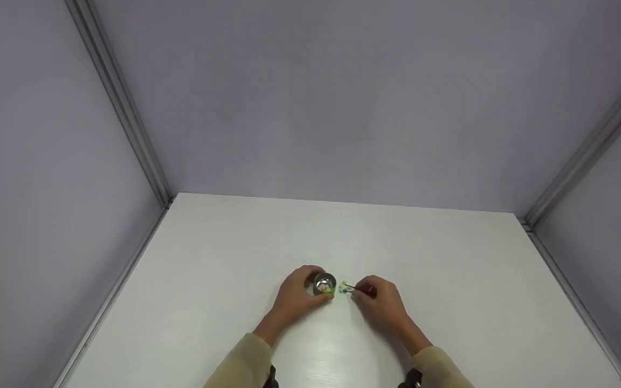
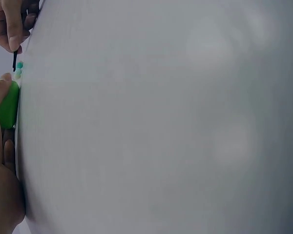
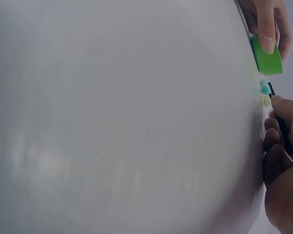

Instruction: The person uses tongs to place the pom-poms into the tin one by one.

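The left hand point(image 1: 295, 295) curls around a little green cup point(image 1: 325, 284) with a shiny inside, likely to keep it from sliding on the white table point(image 1: 450, 280). At its 3 o'clock, the right hand point(image 1: 379, 302) pinches a thin black tool point(image 1: 354, 288), its tip at some tiny colored beads point(image 1: 345, 287). No words or labels can be read.

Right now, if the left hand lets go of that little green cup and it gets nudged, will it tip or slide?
The green cup looks short and wide-mouthed, so it would probably slide rather than tip. The white table looks smooth, which favours sliding. The cup seems small beside the left hand gripping it, so it is likely light; whatever lies inside is too blurred to tell.
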